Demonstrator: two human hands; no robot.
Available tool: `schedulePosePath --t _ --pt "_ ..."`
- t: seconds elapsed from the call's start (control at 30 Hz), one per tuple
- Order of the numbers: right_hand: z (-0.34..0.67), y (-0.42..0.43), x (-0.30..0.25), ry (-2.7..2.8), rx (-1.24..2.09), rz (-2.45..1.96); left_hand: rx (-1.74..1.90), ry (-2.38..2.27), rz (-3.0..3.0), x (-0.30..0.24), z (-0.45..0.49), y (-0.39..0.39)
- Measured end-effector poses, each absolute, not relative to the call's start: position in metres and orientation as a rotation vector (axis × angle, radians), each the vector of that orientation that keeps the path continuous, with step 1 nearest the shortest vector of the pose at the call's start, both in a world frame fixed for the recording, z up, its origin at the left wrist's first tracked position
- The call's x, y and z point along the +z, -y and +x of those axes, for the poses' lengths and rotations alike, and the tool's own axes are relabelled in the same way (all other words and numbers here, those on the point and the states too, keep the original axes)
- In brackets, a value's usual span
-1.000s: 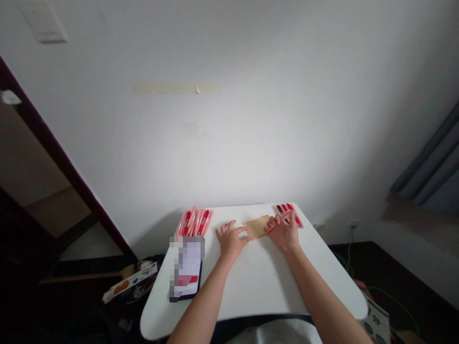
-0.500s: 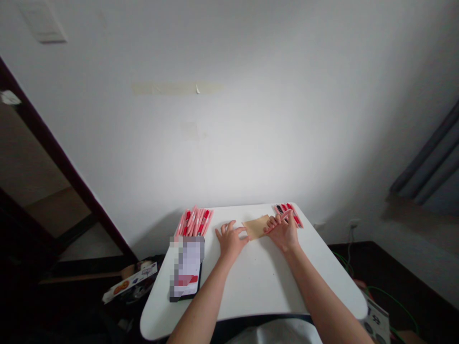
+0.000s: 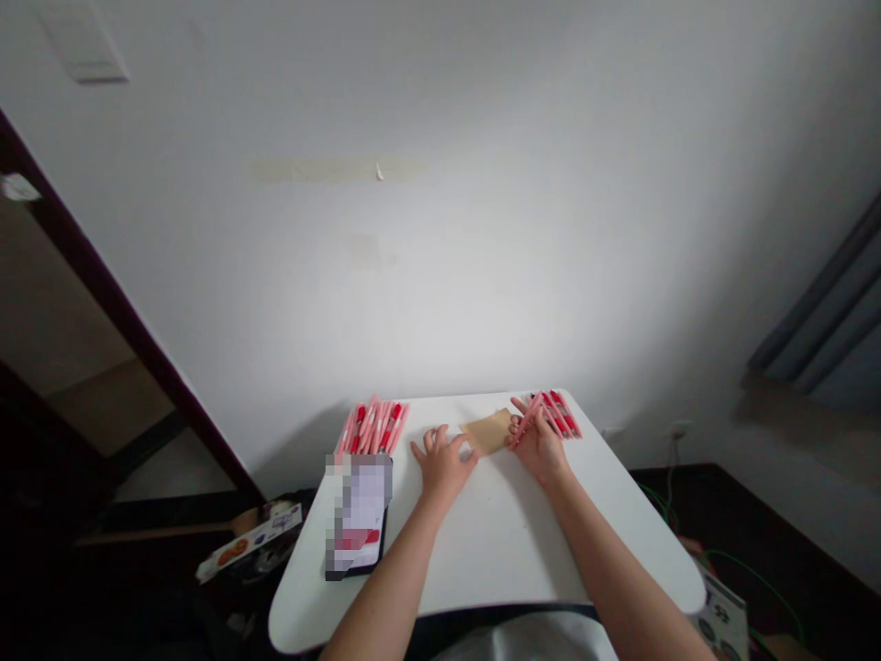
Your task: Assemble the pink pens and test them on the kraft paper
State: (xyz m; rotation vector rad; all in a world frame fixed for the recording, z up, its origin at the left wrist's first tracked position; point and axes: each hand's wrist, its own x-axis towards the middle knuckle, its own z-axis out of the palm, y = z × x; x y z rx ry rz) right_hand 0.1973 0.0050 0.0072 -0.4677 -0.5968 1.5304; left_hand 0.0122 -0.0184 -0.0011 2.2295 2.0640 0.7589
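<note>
Your right hand point(image 3: 543, 454) is closed around a pink pen point(image 3: 527, 420), which sticks up at a slant from your fingers. Your left hand point(image 3: 444, 468) has its fingers spread, thumb and index apart at the left end of the brown paper point(image 3: 488, 432). Can't tell if they're actually pressing on it. The paper lies between your two hands, its right end right by the pen grip.

Stuff I'd watch: if that left fingertip contact is light, any drag from your right hand could skew or crease the sheet. The right-hand pen bunch point(image 3: 568, 418) is just past your pen grip, so a careless wrist turn might knock a few out of line. The bigger pen pile point(image 3: 372, 427), beyond and left of your left hand, looks loosely stacked and could roll if bumped. Your left forearm also runs close beside the phone point(image 3: 364, 514), so swinging your elbow out might shove it.
</note>
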Motion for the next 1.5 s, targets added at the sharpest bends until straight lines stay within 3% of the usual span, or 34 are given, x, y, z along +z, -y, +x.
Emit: schedulePosePath --t 0.83,1.27,1.5 --pt "0.197 -0.012 -0.007 0.682 1.195 -0.827 0.682 -2.314 2.25 0.014 0.001 0.001" --pt "0.21 -0.02 -0.024 1.309 0.321 -1.297 0.717 -1.895 2.477 0.002 0.04 0.005" --pt "0.219 -0.017 -0.023 1.326 0.066 -1.423 0.65 -1.779 2.507 0.006 0.053 0.0"
